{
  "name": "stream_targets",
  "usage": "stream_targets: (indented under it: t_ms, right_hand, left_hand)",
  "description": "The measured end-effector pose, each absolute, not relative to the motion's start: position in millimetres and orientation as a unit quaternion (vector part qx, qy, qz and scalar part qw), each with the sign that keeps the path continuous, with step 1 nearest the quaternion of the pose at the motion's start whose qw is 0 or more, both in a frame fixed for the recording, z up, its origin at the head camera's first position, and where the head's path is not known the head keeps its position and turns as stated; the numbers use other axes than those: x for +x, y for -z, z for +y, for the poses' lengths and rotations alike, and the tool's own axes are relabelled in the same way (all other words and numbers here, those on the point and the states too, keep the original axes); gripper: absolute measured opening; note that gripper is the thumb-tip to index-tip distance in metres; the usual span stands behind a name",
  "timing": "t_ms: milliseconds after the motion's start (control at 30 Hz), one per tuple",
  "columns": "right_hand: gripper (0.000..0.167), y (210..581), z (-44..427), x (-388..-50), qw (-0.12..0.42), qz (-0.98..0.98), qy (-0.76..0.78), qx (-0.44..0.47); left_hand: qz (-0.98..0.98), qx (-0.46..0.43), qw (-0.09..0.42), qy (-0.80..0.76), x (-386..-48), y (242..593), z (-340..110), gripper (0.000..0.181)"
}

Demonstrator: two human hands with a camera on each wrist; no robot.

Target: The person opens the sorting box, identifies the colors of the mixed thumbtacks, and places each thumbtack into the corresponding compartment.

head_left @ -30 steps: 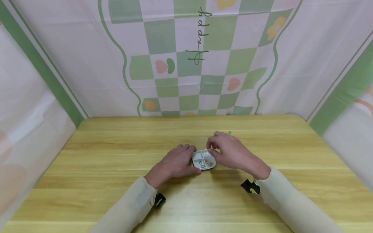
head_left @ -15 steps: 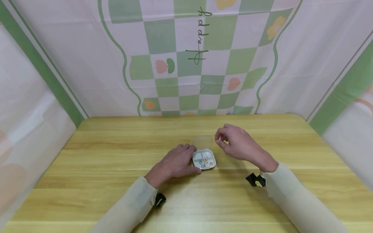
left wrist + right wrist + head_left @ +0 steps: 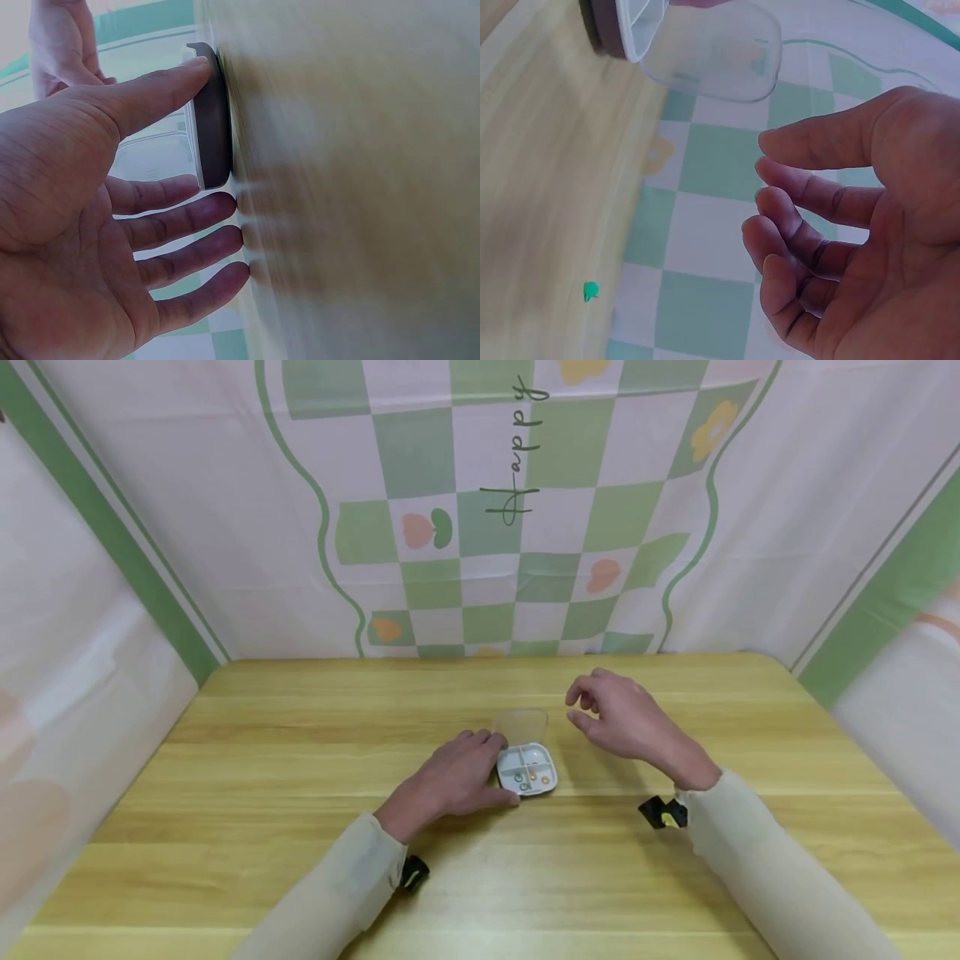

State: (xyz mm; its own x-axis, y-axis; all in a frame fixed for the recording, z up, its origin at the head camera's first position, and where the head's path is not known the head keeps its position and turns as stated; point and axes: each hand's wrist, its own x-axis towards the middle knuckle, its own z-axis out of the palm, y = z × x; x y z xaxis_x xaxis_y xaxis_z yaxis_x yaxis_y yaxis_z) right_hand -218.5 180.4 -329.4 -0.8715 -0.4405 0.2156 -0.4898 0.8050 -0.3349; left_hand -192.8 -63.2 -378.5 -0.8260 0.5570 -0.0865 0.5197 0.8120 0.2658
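Observation:
A small white pill box (image 3: pixel 527 779) with several compartments lies on the table, its clear lid (image 3: pixel 521 726) folded back. Tiny green and orange ring-shaped pieces sit in its two near compartments. My left hand (image 3: pixel 457 774) holds the box at its left side. In the left wrist view, the thumb lies on the dark-sided box (image 3: pixel 213 124) and the index fingertip touches its corner; the other fingertips meet the table. My right hand (image 3: pixel 626 718) hovers to the right, fingers loosely bent, nothing between them. A small green pin-like piece (image 3: pixel 591 290) lies on the table in the right wrist view.
The wooden table (image 3: pixel 300 735) runs back to a cloth backdrop (image 3: pixel 555 527) with green checks and the word "Happy". Cloth walls (image 3: pixel 82 635) stand on both sides. In the head view, the right hand hides the green piece.
My right hand has left the box's right compartments and moved up and to the right, its fingers a little further apart. The left hand and the box have stayed in place.

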Motion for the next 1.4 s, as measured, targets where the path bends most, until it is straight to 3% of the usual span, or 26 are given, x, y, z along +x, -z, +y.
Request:
stream_targets:
  t_ms: [533,1067,1400]
  right_hand:
    - [0.028,338,204,-249,0.012,-0.969,-0.141,0.201]
    - [0.034,353,223,-278,-0.040,-0.976,-0.128,0.171]
    - [0.028,358,225,-287,-0.036,-0.976,-0.128,0.170]
  left_hand:
    - [0.947,0.290,0.074,-0.117,-192,380,-64,0.075]
    - [0.947,0.291,0.071,-0.116,-192,380,-64,0.075]
    - [0.948,0.286,0.072,-0.121,-192,380,-64,0.075]
